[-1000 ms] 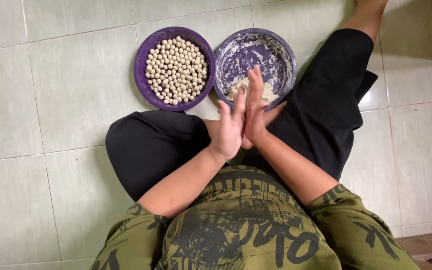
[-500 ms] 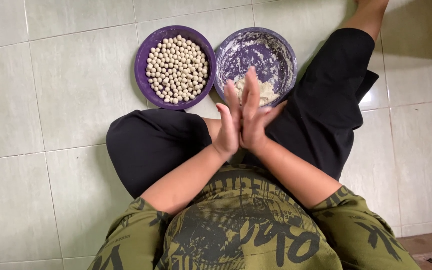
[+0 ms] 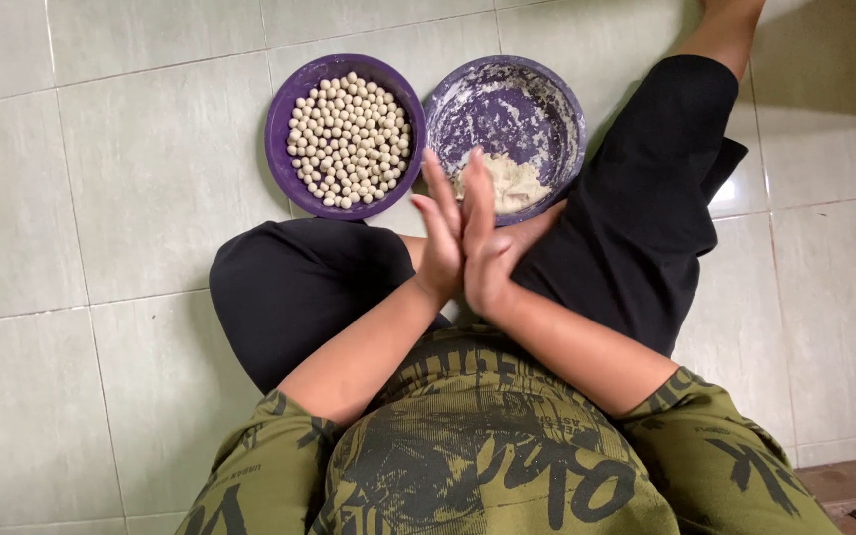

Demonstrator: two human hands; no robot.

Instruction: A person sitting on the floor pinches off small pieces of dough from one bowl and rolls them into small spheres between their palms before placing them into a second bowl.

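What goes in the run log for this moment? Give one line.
left hand pressed palm to palm with right hand | contents hidden | bowl of dough balls left | floury bowl with dough lump right | tiled floor

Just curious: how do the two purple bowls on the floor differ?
The left bowl is filled with small round dough balls; the right bowl holds one rough dough lump. The left bowl's rim looks clean, the right bowl's inside is flour-smeared. Both are round, purple and similar in size.

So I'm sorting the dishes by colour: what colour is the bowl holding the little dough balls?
Purple. The bowl shows best in the head view.
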